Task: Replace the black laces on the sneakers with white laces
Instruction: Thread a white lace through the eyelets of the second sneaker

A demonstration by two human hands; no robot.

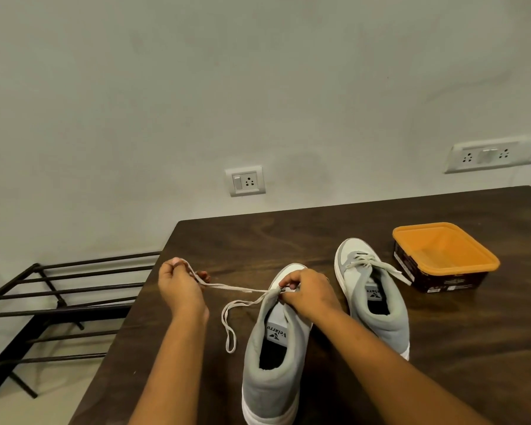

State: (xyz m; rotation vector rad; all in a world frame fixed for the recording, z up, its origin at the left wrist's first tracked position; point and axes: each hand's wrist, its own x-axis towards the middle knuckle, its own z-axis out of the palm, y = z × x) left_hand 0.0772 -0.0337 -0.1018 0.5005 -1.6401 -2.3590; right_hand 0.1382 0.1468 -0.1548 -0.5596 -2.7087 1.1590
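Left hand (180,286) pinches the white lace (227,287) just inside the table's (442,363) left edge, mid frame. Right hand (308,294) pinches it at the centre sneaker's (270,391) tongue. Second sneaker (390,326) beside, laced white. Right: orange tub (442,256), its floor showing.

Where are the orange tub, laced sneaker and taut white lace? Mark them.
orange tub (469,246): head view, inner wall.
laced sneaker (393,329): head view, grey heel.
white lace (227,286): head view, taut stretch.
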